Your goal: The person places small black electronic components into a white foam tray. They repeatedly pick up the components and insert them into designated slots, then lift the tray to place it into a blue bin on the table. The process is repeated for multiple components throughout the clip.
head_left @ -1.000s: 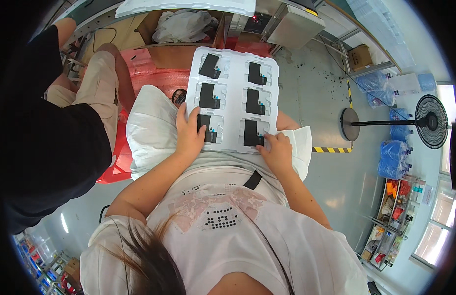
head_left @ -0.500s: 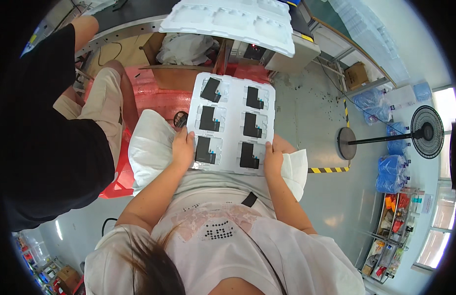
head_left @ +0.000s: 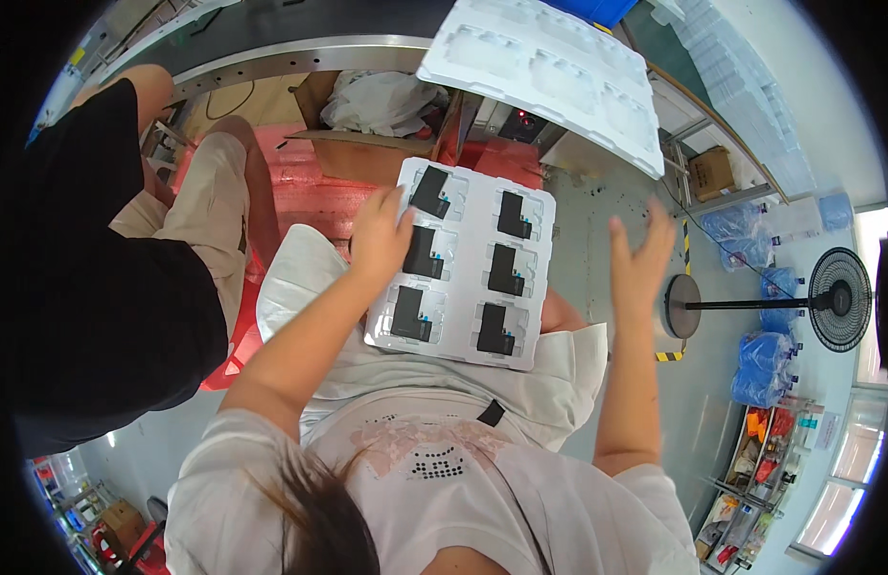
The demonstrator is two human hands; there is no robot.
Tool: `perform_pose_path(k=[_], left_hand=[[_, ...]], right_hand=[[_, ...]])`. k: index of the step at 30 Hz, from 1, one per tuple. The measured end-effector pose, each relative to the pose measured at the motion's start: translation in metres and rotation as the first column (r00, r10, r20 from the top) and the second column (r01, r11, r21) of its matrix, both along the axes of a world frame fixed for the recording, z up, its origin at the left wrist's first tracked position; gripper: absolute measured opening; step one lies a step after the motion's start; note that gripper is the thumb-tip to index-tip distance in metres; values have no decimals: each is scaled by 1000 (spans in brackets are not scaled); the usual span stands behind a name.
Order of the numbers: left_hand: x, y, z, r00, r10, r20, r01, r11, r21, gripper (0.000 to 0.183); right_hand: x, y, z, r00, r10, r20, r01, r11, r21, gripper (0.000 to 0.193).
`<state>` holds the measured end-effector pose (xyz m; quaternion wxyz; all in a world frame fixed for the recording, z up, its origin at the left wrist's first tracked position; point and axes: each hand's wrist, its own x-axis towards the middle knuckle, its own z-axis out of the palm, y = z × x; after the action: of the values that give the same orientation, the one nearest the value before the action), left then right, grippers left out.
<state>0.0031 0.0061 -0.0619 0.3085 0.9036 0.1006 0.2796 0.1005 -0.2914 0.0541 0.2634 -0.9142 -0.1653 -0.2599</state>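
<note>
A white moulded plastic tray lies tilted on my lap. Flat black L-shaped pieces that look like battery packs sit in its pockets, each with a small blue spot. My left hand is over the tray's left edge, thumb and fingers apart, beside the upper-left battery pack and partly covering the middle-left one. Whether its fingertips touch a pack I cannot tell. To the right of the tray, my right hand is raised in the air, fingers spread, holding nothing.
Another white tray with vacant pockets juts over the bench edge ahead. Beneath the bench stands a cardboard box holding white plastic bags. A person in a black shirt sits close on my left. A standing fan is at the right.
Both hands have left the tray's lower sides. The left moved up along the left edge; the right lifted away to the right. The tray now sits slightly turned, and the view has shifted.
</note>
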Motion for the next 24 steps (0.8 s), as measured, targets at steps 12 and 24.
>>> perform_pose_path(k=[12, 24], left_hand=[[140, 3, -24, 702, -40, -711, 189, 973, 131, 34], [83, -10, -28, 898, 113, -425, 65, 922, 381, 45]], right_hand=[[71, 23, 47, 968, 230, 101, -157, 868, -472, 43], [-22, -5, 112, 978, 197, 66, -182, 966, -185, 36]])
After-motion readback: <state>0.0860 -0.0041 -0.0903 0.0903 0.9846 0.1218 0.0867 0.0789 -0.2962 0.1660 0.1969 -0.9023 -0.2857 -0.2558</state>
